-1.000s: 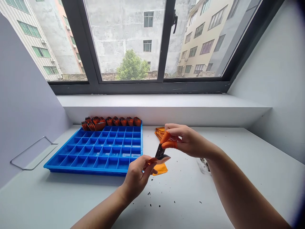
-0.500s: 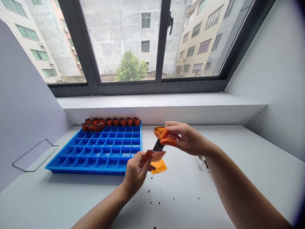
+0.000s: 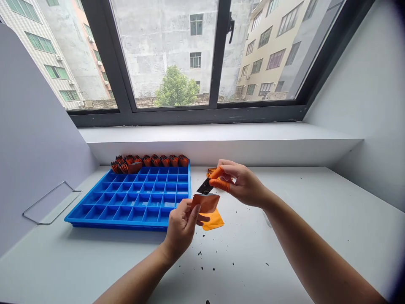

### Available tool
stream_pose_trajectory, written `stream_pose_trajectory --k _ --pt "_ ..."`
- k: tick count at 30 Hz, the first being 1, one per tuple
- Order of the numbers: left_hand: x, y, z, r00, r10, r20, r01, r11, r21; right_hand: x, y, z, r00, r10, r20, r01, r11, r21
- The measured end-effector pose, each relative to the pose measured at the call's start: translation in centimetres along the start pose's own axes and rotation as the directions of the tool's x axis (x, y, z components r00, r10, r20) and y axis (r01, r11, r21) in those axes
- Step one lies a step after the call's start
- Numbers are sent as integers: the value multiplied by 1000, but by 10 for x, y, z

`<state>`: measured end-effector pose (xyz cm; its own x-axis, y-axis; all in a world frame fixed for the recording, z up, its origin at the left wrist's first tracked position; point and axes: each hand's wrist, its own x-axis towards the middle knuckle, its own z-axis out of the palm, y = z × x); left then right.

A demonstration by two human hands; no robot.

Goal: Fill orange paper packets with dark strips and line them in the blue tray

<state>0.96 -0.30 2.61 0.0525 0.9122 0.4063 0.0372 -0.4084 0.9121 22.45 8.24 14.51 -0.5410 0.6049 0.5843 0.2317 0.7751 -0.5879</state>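
"How many hands are at work?"

"Two. The left hand (image 3: pixel 182 221) has its thumb and fingers closed on one reddish-brown packet (image 3: pixel 206 203), held up over the worktop (image 3: pixel 126 261). The right hand (image 3: pixel 245 181) pinches one flat black piece (image 3: pixel 205 186) between thumb and forefinger."

"Anything on those fingers?"

"Two orange finger covers (image 3: pixel 220 185), one on the thumb, one on the forefinger."

"Is the black piece in the packet?"

"No, it's tilted just above the packet's mouth. Whether its lower corner touches the rim, I honestly can't tell at this size."

"And the orange ones?"

"One orange pouch (image 3: pixel 213 220) lies flat beneath the packet, partly covered by the left hand's fingers. Beyond, partly behind the right hand, there's a pile of orange pouches (image 3: pixel 210 171)."

"What's to the left?"

"One blue tray (image 3: pixel 118 225), divided into five rows of compartments. Along its far edge stand five separate packet bundles (image 3: pixel 164 161), with a denser cluster (image 3: pixel 126 164) to their left."

"Anything past the tray?"

"One wire frame (image 3: pixel 44 198), by the left wall. Also, more than five dark flakes (image 3: pixel 214 269) are scattered on the worktop, nearer than the orange pouch."
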Motion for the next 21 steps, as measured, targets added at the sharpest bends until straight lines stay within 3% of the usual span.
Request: stream_pose_trajectory --k 11,21 --pt "-2 2 -1 999 31 -11 -31 999 18 -1 0 -2 1000 -7 19 7 1000 -21" --pt "-4 2 -1 995 94 -46 -93 995 22 -5 -9 -6 989 57 138 -34 987 -159"
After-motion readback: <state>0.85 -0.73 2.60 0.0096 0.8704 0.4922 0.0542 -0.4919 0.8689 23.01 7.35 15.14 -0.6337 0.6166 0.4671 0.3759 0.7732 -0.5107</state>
